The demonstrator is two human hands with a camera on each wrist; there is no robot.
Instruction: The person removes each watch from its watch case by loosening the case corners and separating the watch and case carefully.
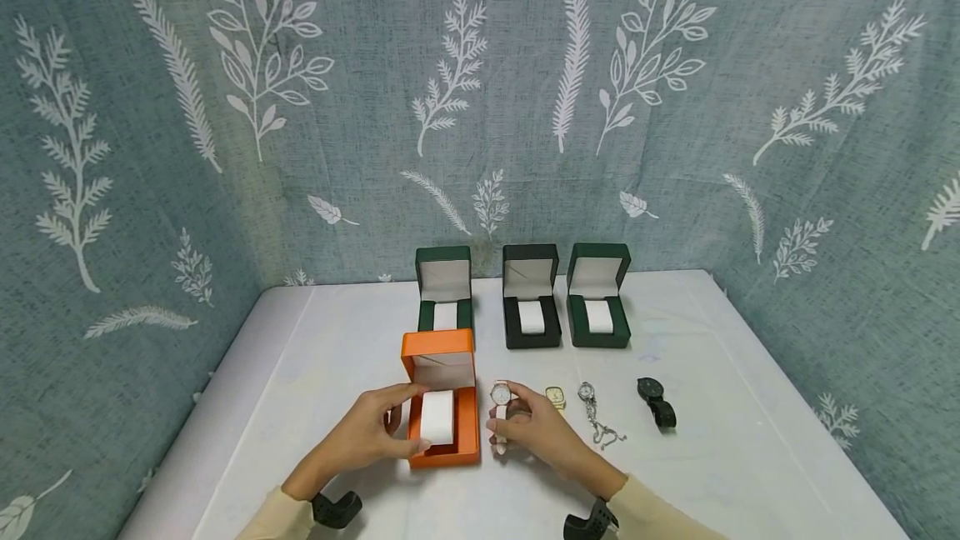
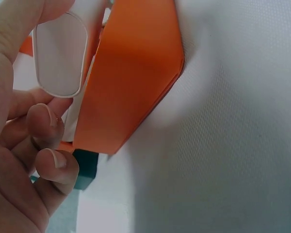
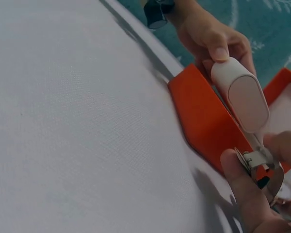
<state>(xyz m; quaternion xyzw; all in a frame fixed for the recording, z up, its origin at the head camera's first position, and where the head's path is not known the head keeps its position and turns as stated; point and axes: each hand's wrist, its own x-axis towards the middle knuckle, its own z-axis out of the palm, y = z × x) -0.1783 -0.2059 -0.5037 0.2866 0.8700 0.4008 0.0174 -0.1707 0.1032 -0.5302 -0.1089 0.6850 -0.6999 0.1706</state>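
Observation:
My left hand [image 1: 372, 423] pinches a white watch cushion [image 1: 438, 417] by its ends, thumb on the near end. The cushion is at the opening of an orange watch box [image 1: 469, 432], whose lid stands up. In the right wrist view the cushion [image 3: 233, 85] is tilted and sticks up past the box's edge. Just right of the box, my right hand [image 1: 536, 425] holds a wristwatch [image 1: 500, 393] with a round, light dial and a pale strap. Its strap is between thumb and fingers, close to the orange box [image 3: 203, 116] in the right wrist view.
Behind stand a green box [image 1: 443, 273], a black box [image 1: 532, 338] and another green box [image 1: 600, 338], lids up, white cushions inside. Right of my right hand lie a gold-coloured watch [image 1: 555, 396], a silver chain watch [image 1: 588, 398] and a black watch [image 1: 657, 401]. Patterned cloth [image 1: 517, 90] encloses the table.

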